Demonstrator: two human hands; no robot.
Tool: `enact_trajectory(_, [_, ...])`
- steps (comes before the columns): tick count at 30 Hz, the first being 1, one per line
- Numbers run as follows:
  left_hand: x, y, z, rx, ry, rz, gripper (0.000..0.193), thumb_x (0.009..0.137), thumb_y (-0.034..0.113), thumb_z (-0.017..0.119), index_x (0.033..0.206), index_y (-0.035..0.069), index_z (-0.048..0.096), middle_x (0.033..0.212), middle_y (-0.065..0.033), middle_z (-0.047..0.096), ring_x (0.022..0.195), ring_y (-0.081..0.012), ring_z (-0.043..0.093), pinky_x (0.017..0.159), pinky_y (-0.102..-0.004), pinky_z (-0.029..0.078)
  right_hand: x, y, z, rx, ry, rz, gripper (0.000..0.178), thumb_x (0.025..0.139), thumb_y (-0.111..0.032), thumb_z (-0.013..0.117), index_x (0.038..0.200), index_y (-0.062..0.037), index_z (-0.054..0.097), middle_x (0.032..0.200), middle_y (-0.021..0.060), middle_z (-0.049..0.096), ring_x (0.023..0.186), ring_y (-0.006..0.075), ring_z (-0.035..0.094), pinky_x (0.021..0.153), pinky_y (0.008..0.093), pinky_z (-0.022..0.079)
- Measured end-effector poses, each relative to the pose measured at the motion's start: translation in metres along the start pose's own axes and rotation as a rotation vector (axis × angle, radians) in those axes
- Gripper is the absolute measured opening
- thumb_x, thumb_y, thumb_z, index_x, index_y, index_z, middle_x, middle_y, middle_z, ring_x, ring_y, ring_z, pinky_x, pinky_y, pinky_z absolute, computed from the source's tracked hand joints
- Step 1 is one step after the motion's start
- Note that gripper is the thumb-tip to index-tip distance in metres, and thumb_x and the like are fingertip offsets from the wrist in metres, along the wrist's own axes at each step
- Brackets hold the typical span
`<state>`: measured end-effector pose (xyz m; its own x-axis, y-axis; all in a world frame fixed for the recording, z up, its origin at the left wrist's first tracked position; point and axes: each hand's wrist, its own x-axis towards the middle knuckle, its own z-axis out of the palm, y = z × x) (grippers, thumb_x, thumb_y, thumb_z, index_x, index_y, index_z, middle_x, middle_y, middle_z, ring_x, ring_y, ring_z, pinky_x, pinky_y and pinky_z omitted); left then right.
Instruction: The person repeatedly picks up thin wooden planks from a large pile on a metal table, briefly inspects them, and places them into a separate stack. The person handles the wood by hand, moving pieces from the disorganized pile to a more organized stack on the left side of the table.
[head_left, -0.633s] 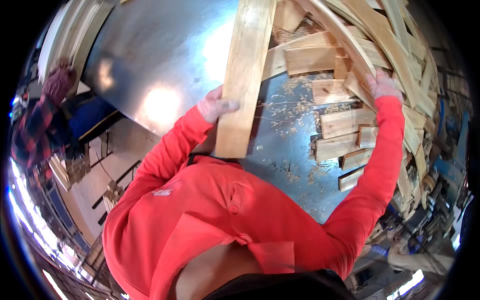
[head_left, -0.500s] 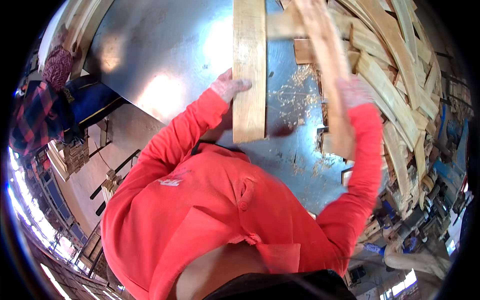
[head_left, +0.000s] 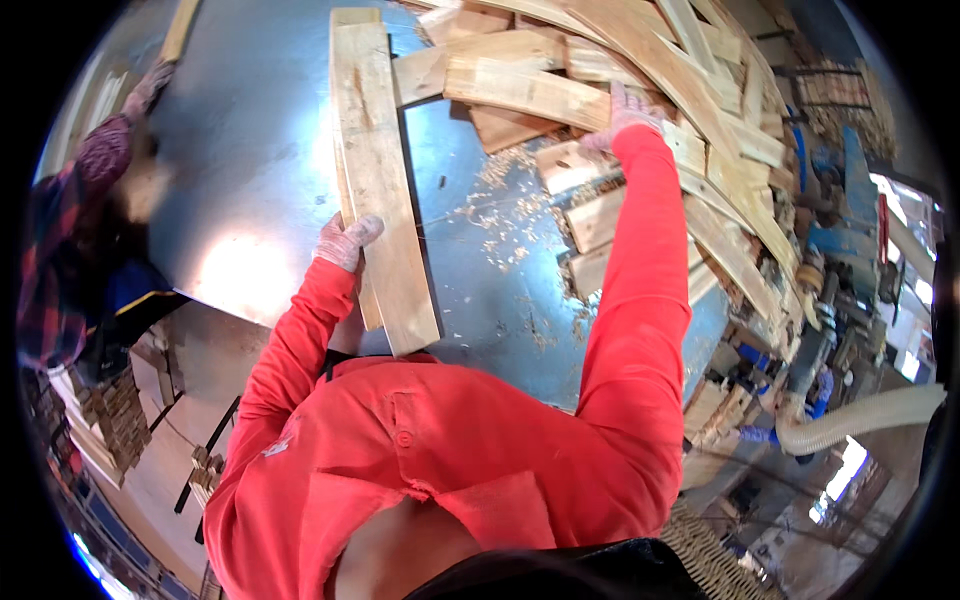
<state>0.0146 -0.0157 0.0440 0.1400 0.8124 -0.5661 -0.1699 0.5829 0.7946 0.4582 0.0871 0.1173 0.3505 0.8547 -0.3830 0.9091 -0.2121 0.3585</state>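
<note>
Two long, pale wooden boards [head_left: 385, 180] lie one on the other, lengthwise before me, on a shiny metal tabletop [head_left: 460, 270]. My left hand [head_left: 346, 241], in a light glove, is closed on their left edge, its thumb over the top board and its other fingers mostly hidden. Farther off to the right, my right hand [head_left: 628, 118], also gloved, grips the right end of a shorter wooden board [head_left: 530, 92]. That board lies across the near side of a heap of boards [head_left: 690, 85], with the thumb on the near side and fingers toward the far side.
Wood shavings [head_left: 500, 215] are scattered between the stacked boards and several short pieces [head_left: 595, 220] at the right. Blue machinery [head_left: 845, 215] and a ribbed hose [head_left: 870, 415] stand beyond the heap. At the left, a co-worker's gloved hand [head_left: 150, 88] touches another board [head_left: 180, 30].
A second board now lies on the one at my left hand. My right hand, which carried a board, has moved to another on the heap. The view has shifted; the co-worker's arm now reaches forward.
</note>
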Motion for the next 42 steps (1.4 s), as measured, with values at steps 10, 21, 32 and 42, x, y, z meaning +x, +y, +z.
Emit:
enact_trajectory(10, [-0.017, 0.048, -0.078, 0.252, 0.291, 0.048, 0.036, 0.081, 0.022, 0.066, 0.107, -0.001, 0.062, 0.086, -0.011, 0.066, 0.073, -0.022, 0.064, 0.068, -0.0355, 0.053, -0.055, -0.105, 0.032, 1.674, -1.342, -0.269, 0.074, 0.069, -0.048, 0.077, 0.122, -0.0012, 0.053, 0.09, 0.0206, 0.064, 0.077, 0.0346, 0.063, 0.073, 0.0467, 0.052])
enact_trajectory(21, [0.01, 0.053, -0.06, 0.82, 0.258, -0.132, 0.055, 0.074, 0.031, 0.072, 0.119, 0.006, 0.052, 0.086, -0.0151, 0.065, 0.069, -0.0298, 0.066, 0.058, -0.039, 0.053, -0.079, -0.199, -0.032, 2.526, -0.92, -0.537, 0.087, 0.061, -0.069, 0.073, 0.116, -0.0047, 0.053, 0.089, 0.0203, 0.062, 0.075, 0.038, 0.061, 0.072, 0.0557, 0.051])
enact_trajectory(32, [0.017, -0.017, -0.056, 0.685, 0.162, 0.192, 0.093, 0.075, 0.031, 0.077, 0.147, 0.006, 0.023, 0.117, -0.0195, 0.06, 0.106, -0.0296, 0.06, 0.09, -0.0378, 0.048, -0.134, -0.253, 0.006, 1.051, -0.007, -0.215, 0.067, 0.084, -0.062, 0.049, 0.13, -0.0134, 0.054, 0.123, 0.0214, 0.059, 0.11, 0.0411, 0.056, 0.097, 0.0442, 0.042])
enact_trajectory(42, [0.005, 0.013, -0.005, 0.973, 0.401, 0.076, 0.091, 0.074, 0.02, 0.072, 0.148, 0.008, 0.02, 0.124, -0.026, 0.056, 0.113, -0.0356, 0.058, 0.094, -0.0401, 0.046, -0.184, 0.042, 0.158, 0.694, -0.02, 0.888, 0.109, 0.068, -0.049, 0.074, 0.153, -0.0156, 0.013, 0.141, 0.0258, 0.04, 0.128, 0.0391, 0.044, 0.106, 0.0424, 0.038])
